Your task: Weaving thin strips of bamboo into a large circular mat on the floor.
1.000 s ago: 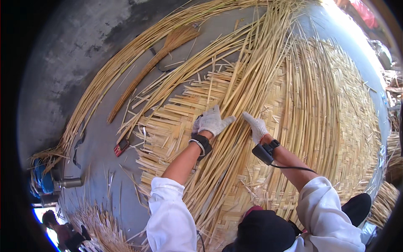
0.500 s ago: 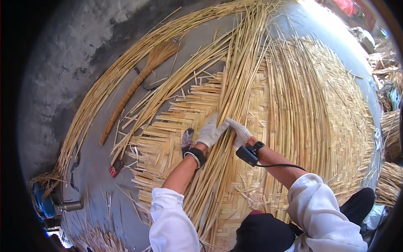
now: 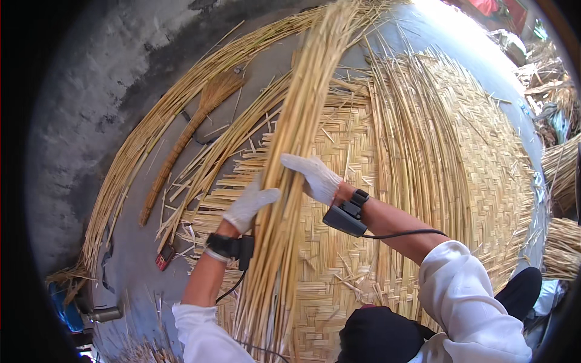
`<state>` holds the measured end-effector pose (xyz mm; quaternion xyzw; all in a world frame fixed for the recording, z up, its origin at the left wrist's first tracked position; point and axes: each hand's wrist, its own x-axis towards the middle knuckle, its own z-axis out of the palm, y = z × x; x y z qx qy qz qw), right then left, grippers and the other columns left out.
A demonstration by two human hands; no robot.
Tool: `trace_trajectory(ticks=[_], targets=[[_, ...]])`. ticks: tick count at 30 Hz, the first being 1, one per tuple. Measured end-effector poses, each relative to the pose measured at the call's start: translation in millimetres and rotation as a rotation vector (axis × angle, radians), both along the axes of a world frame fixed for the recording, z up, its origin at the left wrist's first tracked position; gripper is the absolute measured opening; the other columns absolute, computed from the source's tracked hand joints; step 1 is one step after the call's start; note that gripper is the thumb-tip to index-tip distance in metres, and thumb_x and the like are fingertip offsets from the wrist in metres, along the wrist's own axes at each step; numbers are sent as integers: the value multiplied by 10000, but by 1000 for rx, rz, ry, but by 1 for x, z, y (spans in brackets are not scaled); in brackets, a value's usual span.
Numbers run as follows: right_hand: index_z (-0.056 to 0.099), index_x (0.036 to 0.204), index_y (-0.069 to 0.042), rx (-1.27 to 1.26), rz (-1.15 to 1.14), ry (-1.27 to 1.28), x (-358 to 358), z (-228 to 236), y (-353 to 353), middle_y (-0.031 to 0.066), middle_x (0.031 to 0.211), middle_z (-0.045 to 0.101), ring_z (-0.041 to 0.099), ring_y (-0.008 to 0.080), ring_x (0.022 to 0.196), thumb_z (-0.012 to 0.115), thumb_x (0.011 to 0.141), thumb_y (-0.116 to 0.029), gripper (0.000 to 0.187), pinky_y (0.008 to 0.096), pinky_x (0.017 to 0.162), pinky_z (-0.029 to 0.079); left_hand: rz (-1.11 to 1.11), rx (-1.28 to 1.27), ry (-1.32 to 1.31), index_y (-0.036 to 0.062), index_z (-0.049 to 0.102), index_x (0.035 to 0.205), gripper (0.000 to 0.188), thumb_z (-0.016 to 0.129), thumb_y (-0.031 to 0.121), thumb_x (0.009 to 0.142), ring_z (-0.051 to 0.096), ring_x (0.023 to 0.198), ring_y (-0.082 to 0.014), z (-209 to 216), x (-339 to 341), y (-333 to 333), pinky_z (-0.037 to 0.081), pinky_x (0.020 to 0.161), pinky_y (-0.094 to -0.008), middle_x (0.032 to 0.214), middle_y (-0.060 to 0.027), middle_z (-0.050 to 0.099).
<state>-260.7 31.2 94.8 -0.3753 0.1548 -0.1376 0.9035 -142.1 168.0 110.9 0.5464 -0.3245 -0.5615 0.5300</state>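
Note:
A long, thick bundle of straw-coloured reed strips (image 3: 306, 103) runs from the far edge toward me, slightly blurred in its far half. White-gloved, my left hand (image 3: 247, 207) grips its left side, the thumb lying on top and the other fingers partly hidden behind the strips. Slightly farther away, my right hand (image 3: 315, 176), in a matching glove, holds the right side with its thumb across the top; its fingers are mostly hidden beneath. Below the bundle spreads a woven reed mat (image 3: 330, 266) in a herringbone pattern, its loose strip ends sticking out on the left.
More loose reed strips (image 3: 417, 145) lie lengthwise over the mat on the right. To the left, a straw broom (image 3: 184, 145) rests on the grey floor beside a long curved reed pile (image 3: 136, 136). A small red packet (image 3: 164, 259) and a metal flask (image 3: 104, 314) lie nearer me.
The bundle has shifted left and appears lifted, uncovering more woven mat. Both hands, formerly close together on it, now grip its opposite sides farther apart.

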Motion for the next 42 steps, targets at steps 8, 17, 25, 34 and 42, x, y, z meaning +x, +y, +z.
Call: trace_trajectory(ticks=[8, 17, 25, 34, 42], targets=[[580, 1059, -3, -352, 119, -392, 1, 134, 19, 49, 946, 621, 564, 88, 847, 679, 787, -241, 374, 257, 749, 484, 248, -162, -125, -54, 273, 1324, 954, 804, 227, 584, 570, 1018, -246, 156, -33, 48, 490, 847, -336, 1173, -161, 520], [527, 1120, -17, 284, 67, -77, -103, 58, 17, 75, 986, 622, 621, 181, 869, 629, 826, -231, 378, 316, 777, 521, 134, 216, 187, -3, 508, 1140, 402, 642, 204, 821, 595, 842, -124, 65, -126, 40, 502, 744, -283, 995, -47, 605], [589, 1034, -64, 388, -45, 266, -236, 48, -33, 69, 972, 652, 634, 207, 869, 612, 826, -244, 276, 371, 801, 518, -278, 332, 23, -6, 552, 1117, 396, 632, 253, 828, 598, 826, -112, 24, -236, 29, 487, 766, -285, 972, -58, 628], [557, 1032, -41, 148, -288, -118, -417, 159, -125, 42, 935, 628, 619, 157, 811, 617, 831, -218, 275, 333, 733, 520, -491, 288, -319, 17, 584, 1056, 347, 708, 135, 755, 573, 757, -85, 155, -371, -115, 475, 650, -230, 882, -40, 634], [555, 1064, 18, -304, -809, -280, -574, 158, -113, 70, 992, 617, 602, 145, 890, 632, 811, -170, 325, 287, 796, 508, -888, 178, -447, 1, 561, 1089, 396, 703, 100, 733, 595, 770, -129, 177, -475, -167, 506, 693, -266, 883, -43, 624]])
